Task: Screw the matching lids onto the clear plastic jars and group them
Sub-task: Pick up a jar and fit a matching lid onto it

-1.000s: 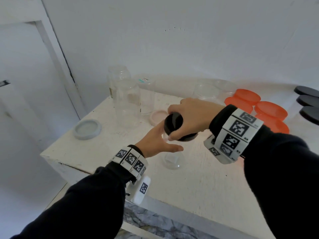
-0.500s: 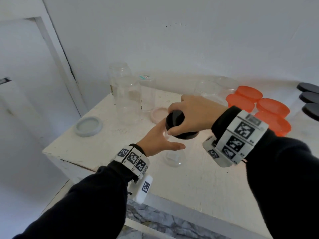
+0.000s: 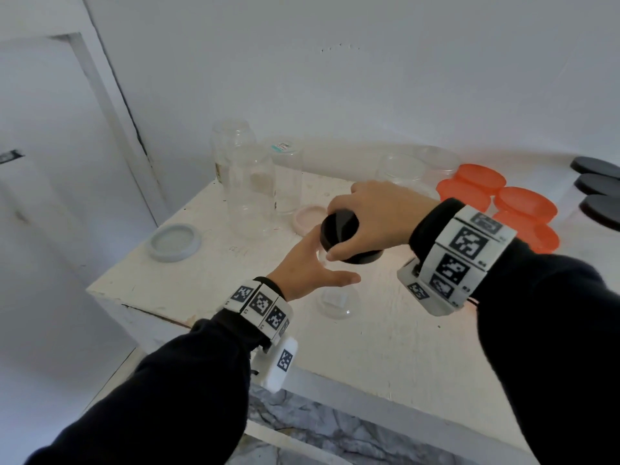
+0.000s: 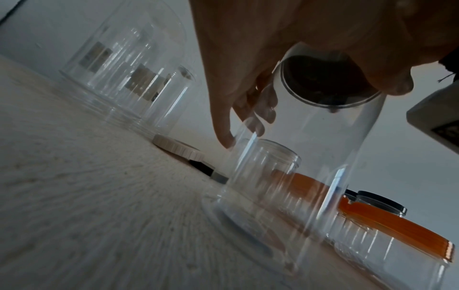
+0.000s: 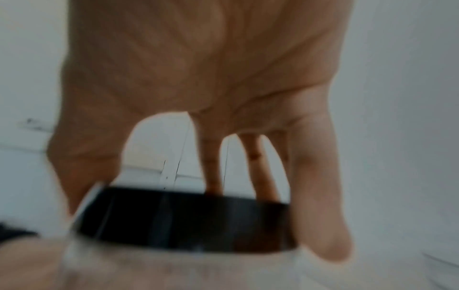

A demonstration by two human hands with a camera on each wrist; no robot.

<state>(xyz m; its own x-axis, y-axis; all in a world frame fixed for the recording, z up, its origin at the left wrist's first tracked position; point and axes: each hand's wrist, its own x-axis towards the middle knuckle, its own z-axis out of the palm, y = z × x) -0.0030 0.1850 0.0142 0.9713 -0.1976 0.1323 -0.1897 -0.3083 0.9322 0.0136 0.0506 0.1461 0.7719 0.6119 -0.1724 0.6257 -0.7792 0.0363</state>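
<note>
- 2 hands work 1 clear jar [image 3: 337,297] near the front-centre of the white table [image 3: 385,357].
- Right hand [image 3: 379,219]: fingers and thumb curl down around the black lid [image 3: 342,229], which sits on the jar's mouth; the right wrist view shows the fingertips [image 5: 320,231] pressed on the lid's rim.
- Left hand [image 3: 308,266]: fingers lie nearly straight against the jar wall at its 9 o'clock side, thumb spread toward the front; the left wrist view shows the fingers [image 4: 223,129] touching the clear wall, bracing it and not wrapped around it.
- Change over the last second: the grip and the lid position look almost the same, with only a slight shift of the hands. Judgement: the lid is probably being turned home, so this jar is close to finished and grouping comes next.
- Count, head view: 4 orange lids [image 3: 503,206] at 2 o'clock from the jar, 3 black lids [image 3: 600,186] at the right edge, 1 grey lid [image 3: 175,242] at 9 o'clock, 1 pink lid [image 3: 308,219] at 11 o'clock.
- Uncapped clear jars [image 3: 250,196]: about 3 tall at 11 o'clock and at least 2 short at 1 o'clock; the exact number cannot be told through the clear plastic.
</note>
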